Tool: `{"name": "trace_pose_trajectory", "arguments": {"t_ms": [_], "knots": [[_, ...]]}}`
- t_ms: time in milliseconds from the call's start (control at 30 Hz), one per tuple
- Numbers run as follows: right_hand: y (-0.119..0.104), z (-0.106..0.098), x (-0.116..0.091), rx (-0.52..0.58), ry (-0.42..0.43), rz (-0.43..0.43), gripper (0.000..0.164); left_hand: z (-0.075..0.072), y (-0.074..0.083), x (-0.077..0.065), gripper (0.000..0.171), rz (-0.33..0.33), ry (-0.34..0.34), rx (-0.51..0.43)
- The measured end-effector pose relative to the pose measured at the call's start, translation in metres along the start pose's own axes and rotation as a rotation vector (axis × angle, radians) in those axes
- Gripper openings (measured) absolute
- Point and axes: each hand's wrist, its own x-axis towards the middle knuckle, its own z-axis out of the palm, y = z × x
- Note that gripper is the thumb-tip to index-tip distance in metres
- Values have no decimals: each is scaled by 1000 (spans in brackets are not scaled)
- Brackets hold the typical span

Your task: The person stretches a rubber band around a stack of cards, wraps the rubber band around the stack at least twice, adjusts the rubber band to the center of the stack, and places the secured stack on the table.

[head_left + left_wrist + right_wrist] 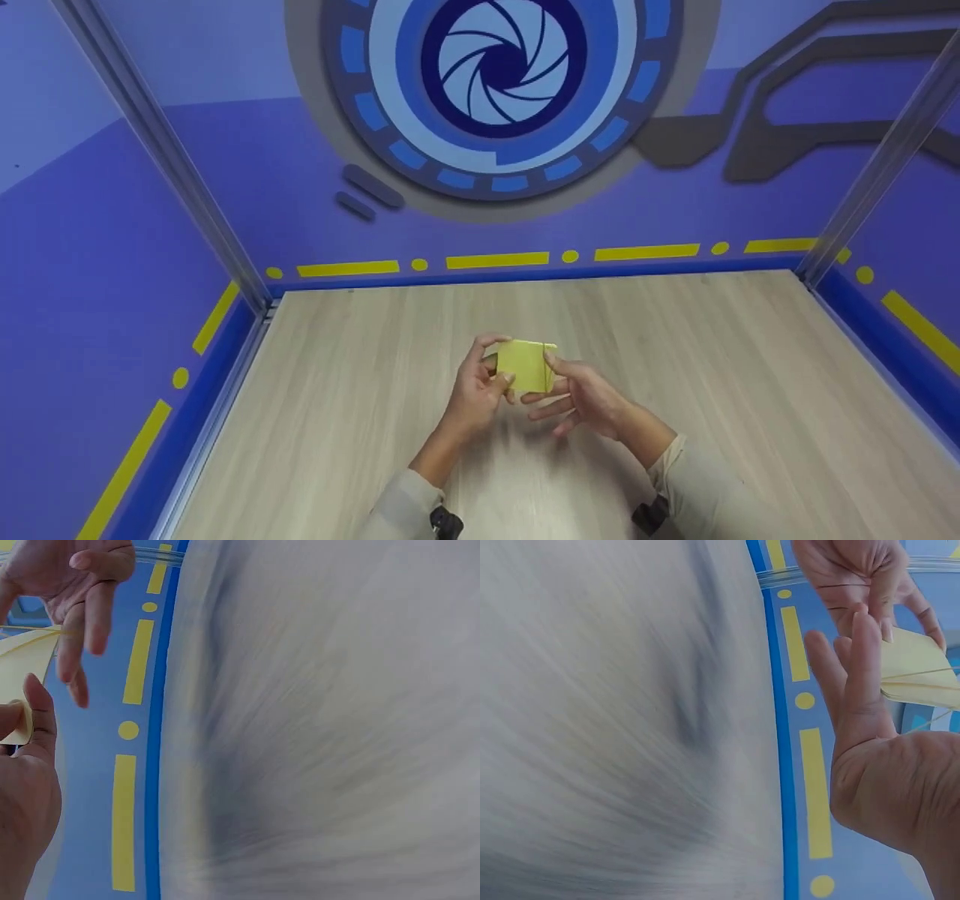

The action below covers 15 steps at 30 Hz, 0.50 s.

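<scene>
A square yellow sticky-note pad [521, 364] is held up over the table between both hands. My left hand [474, 394] grips it from the left, thumb on the front face and a finger along the top edge. Around the pad's right side runs a thin rubber band [544, 367]. My right hand [596, 397] has its thumb at that edge and holds the band, while its other fingers spread below. In the right wrist view, strands of the rubber band [922, 675] stand away from the pad. The left wrist view shows the band crossing a right-hand finger [70, 641].
The wood-grain table [360, 360] lies beneath the hands. Blue printed panels [225, 165] with yellow dashes close in the back and both sides, joined by metal corner posts [165, 150]. Dark wrist devices [447, 523] sit at both cuffs.
</scene>
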Motion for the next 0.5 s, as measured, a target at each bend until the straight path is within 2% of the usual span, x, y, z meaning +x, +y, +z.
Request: {"name": "trace_pose_trajectory", "arguments": {"t_ms": [133, 500], "knots": [[0, -2, -2, -19, -16, 25, 80, 0, 2, -2, 52, -20, -30, 31], [2, -9, 2, 55, -189, 110, 77, -9, -1, -7, 51, -49, -96, 48]]}}
